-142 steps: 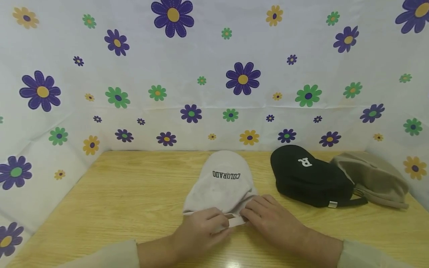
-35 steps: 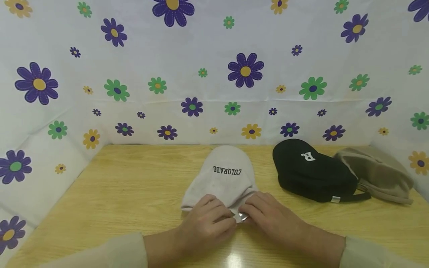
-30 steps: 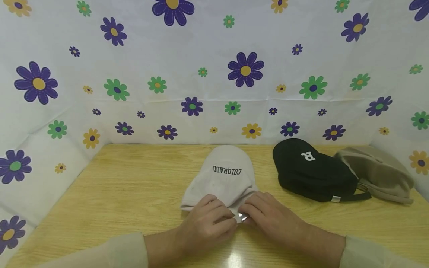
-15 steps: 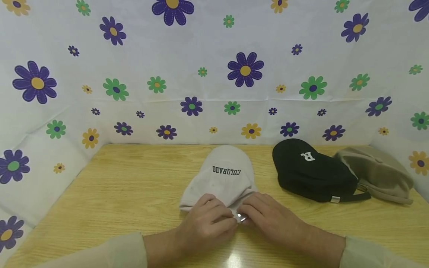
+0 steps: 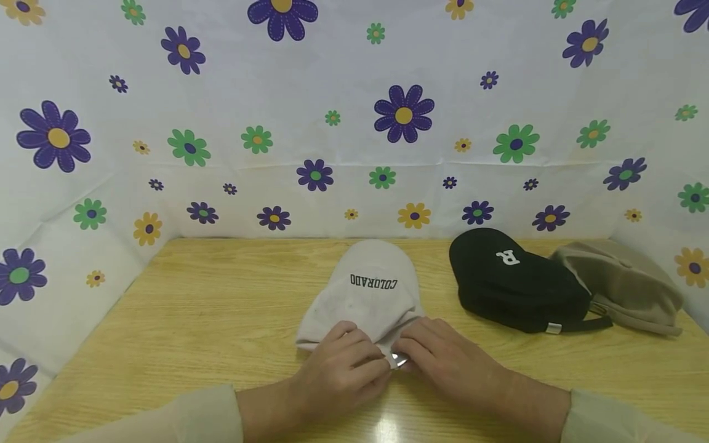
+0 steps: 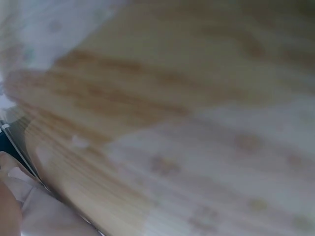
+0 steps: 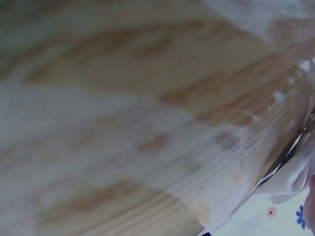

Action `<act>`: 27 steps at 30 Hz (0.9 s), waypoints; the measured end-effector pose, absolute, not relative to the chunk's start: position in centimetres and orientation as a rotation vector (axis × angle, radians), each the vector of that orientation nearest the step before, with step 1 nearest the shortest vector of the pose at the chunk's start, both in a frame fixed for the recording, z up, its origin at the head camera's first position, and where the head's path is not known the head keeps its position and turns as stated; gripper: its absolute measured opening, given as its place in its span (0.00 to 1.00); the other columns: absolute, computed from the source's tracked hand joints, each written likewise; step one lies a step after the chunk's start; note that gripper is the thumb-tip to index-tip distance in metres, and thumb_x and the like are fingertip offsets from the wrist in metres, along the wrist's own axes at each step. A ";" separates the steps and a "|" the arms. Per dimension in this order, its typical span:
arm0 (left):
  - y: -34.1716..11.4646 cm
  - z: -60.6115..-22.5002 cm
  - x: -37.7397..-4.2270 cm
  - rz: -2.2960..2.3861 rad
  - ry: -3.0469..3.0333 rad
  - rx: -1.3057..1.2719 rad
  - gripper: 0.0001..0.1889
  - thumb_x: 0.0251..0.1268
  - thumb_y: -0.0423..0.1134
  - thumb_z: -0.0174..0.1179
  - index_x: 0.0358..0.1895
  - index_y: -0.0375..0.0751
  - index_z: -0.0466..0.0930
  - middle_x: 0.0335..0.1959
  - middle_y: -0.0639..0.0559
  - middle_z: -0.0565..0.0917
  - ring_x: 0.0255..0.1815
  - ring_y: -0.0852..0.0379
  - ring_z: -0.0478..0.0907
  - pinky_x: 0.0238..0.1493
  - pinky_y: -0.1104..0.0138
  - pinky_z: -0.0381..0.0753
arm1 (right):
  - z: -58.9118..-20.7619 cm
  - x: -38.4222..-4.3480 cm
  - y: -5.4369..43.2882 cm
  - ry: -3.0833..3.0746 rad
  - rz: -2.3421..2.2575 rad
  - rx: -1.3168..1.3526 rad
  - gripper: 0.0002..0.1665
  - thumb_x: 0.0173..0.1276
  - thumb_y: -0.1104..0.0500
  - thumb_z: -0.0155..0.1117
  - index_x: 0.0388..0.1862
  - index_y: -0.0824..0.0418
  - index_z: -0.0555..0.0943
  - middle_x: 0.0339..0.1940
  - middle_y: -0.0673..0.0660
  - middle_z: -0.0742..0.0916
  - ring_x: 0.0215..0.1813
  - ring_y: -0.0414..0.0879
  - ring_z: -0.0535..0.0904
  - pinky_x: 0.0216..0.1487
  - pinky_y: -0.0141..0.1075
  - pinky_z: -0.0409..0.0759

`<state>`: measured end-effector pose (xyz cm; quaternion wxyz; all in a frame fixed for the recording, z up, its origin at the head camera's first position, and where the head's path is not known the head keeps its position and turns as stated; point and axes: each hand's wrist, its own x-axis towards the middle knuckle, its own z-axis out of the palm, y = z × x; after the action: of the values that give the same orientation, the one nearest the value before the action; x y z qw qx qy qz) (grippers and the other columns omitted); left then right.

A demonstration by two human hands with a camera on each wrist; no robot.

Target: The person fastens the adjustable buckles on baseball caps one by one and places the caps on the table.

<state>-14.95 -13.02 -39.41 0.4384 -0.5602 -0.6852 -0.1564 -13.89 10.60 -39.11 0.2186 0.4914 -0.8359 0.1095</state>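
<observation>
A pale baseball cap (image 5: 371, 304) lettered COLORADO lies in the middle of the table in the head view, its brim pointing away from me. At its near edge my left hand (image 5: 344, 372) pinches one side of the back strap. Just to the right, the curled fingers of my right hand (image 5: 445, 363) pinch the strap beside a shiny metal buckle (image 5: 399, 359). Fingers hide most of the strap. Pale cap cloth (image 6: 49, 214) shows at the lower left of the left wrist view, and cap cloth (image 7: 288, 177) also appears at the right of the right wrist view.
A black cap (image 5: 520, 298) with a white R lies to the right, its strap end trailing on the wooden table (image 5: 210, 307). Against it sits a tan cap (image 5: 626, 280). A white flower-patterned cloth (image 5: 332, 80) encloses the back and sides.
Since the earliest frame, the buckle has come into sight between my hands and the exposed strap has shortened. My left hand has shifted slightly right. Over the last second little has moved.
</observation>
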 end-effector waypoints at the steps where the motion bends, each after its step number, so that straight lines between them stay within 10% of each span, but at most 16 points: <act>1: -13.0 -39.3 -15.0 -0.390 -1.696 -1.396 0.03 0.54 0.34 0.63 0.28 0.47 0.84 0.27 0.59 0.83 0.30 0.61 0.79 0.39 0.67 0.74 | -39.1 -14.0 10.6 -2.313 0.299 1.360 0.13 0.75 0.52 0.58 0.54 0.54 0.77 0.50 0.44 0.78 0.56 0.40 0.73 0.54 0.33 0.75; 16: -13.0 -38.4 -14.9 -0.412 -1.720 -1.393 0.04 0.48 0.32 0.67 0.25 0.46 0.83 0.26 0.59 0.82 0.28 0.62 0.77 0.39 0.67 0.74 | -38.9 -14.4 10.5 -2.237 0.304 1.369 0.17 0.81 0.49 0.45 0.54 0.56 0.77 0.50 0.46 0.79 0.54 0.42 0.74 0.55 0.34 0.74; 27: -12.8 -38.5 -14.8 -0.417 -1.623 -1.418 0.09 0.62 0.33 0.56 0.26 0.45 0.83 0.25 0.59 0.83 0.28 0.62 0.78 0.38 0.70 0.75 | -39.2 -13.8 10.4 -2.279 0.330 1.353 0.15 0.80 0.49 0.48 0.54 0.54 0.76 0.51 0.44 0.78 0.55 0.39 0.72 0.55 0.30 0.73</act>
<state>-14.81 -12.81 -38.48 0.4556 -0.5749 -0.6582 -0.1692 -13.76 10.39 -39.24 0.2331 0.4926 -0.8298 0.1200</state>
